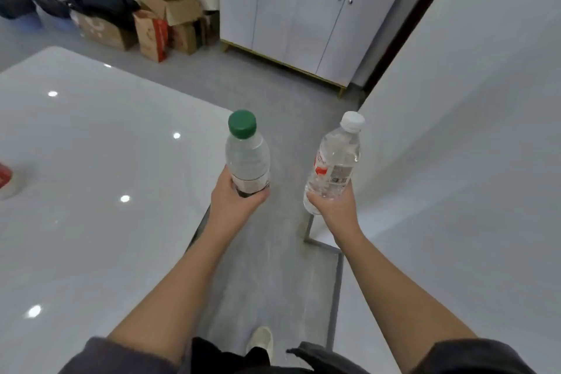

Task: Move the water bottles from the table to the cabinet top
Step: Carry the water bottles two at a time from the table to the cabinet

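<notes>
Gripping green-cap bottle (247, 161), white-cap bottle (333, 167) over floor (273, 94) beside table (170, 179) edge.

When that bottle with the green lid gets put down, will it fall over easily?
It might: the green-capped bottle is tall and narrow, so a nudge could tip it. It seems to hold water, so probably heavy for its size. Its clear plastic likely squashes slightly where the left hand grips its base.

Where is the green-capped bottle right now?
Head view, centre: the green-capped bottle is gripped in the left hand, just past the corner of the white table, left of the white-capped bottle in the right hand.
</notes>
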The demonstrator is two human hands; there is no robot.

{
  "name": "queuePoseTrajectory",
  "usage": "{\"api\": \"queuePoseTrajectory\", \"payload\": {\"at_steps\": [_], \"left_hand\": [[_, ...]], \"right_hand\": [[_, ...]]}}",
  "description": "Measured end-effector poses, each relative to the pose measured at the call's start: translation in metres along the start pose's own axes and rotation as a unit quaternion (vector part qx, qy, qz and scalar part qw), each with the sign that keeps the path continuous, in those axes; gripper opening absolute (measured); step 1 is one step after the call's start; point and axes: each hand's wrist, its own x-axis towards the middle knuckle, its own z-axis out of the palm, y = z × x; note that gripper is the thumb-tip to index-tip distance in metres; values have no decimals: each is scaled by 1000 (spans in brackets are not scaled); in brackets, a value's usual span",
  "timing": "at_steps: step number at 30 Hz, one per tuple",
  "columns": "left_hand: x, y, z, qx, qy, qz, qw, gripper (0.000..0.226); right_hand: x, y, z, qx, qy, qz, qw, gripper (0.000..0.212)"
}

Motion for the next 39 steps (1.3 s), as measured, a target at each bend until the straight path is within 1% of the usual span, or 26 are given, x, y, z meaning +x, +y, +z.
{"api": "queuePoseTrajectory", "payload": {"at_steps": [4,8,12,18,22,28,33,39], "left_hand": [[25,66,50,-26,-56,72,995,45],[50,133,75,-42,-106,132,985,49],[64,205,89,-53,-128,191,972,46],[66,280,95,-64,-166,243,954,47],[70,304,92,-80,-182,242,950,47],[85,326,80,-106,-171,219,955,44],[98,336,69,-102,-158,224,956,43],[110,341,61,-103,-164,231,954,45]], "right_hand": [[20,-48,-59,59,63,-40,995,58],[33,-111,-92,139,114,-90,980,53],[39,-173,-115,191,123,-138,964,58],[41,-242,-134,186,132,-198,953,47],[38,-270,-136,177,125,-214,953,45],[39,-293,-133,164,125,-221,953,44],[45,-309,-127,159,127,-229,952,46],[56,-315,-116,156,117,-232,953,47]]}}
